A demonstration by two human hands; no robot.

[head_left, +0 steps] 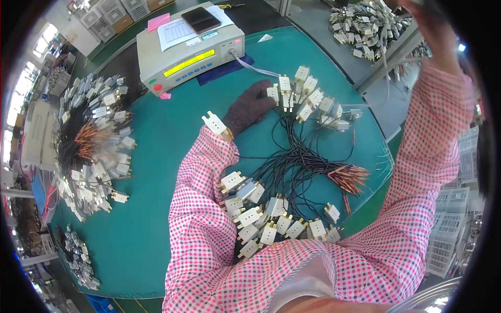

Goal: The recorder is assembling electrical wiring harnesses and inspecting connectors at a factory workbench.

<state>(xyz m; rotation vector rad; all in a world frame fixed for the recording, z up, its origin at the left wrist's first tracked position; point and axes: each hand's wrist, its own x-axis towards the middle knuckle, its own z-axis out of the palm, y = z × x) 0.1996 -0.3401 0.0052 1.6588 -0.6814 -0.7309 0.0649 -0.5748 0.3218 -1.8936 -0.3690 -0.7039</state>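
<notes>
Assembly workshop: plug-and-wire bundles, bench tester, green worktable.

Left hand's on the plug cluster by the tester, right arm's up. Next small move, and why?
Probably close the left hand on one white plug: its fingertips already touch that cluster, and the tester sits just behind. The right hand is raised, blurred.

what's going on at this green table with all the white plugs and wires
A person in a pink checked shirt rests the left hand on a cluster of white plugs with black wires. The right hand is raised out toward the upper edge. A beige test unit sits behind, and another plug bundle lies left.
</notes>
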